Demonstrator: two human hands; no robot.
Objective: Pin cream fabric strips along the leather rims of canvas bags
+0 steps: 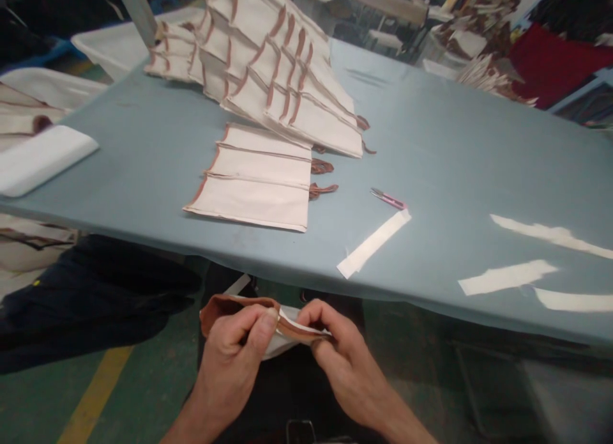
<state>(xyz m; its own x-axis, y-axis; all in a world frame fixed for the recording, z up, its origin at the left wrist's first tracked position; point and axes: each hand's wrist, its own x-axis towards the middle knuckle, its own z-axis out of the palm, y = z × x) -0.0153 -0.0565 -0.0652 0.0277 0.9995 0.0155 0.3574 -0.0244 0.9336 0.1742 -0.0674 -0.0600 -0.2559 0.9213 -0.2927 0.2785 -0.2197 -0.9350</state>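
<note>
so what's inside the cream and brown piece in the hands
The piece shows brown material at its gaping end beside the left hand; deeper inside is hidden by folds and shadow.

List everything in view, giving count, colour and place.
Table: one, blue-grey, centre
Pouch pile: many, cream with brown edging, table's far left
Front pouches: about three overlapping, cream with brown edging, nearer than the pile
Thread snips: one, pink-handled, mid-table
Fabric strips: four, off-white, table's near side and right
Slab: one, white, table's left end
Bins: two, white, beyond table's left
Red cloth: one, red, far right
Dark cloth: one, navy, lower left
Farther items: too blurred to count
Held pouch: one, cream and brown, below table edge
Left hand: one, bare, pinching held pouch
Right hand: one, bare, likewise
</note>
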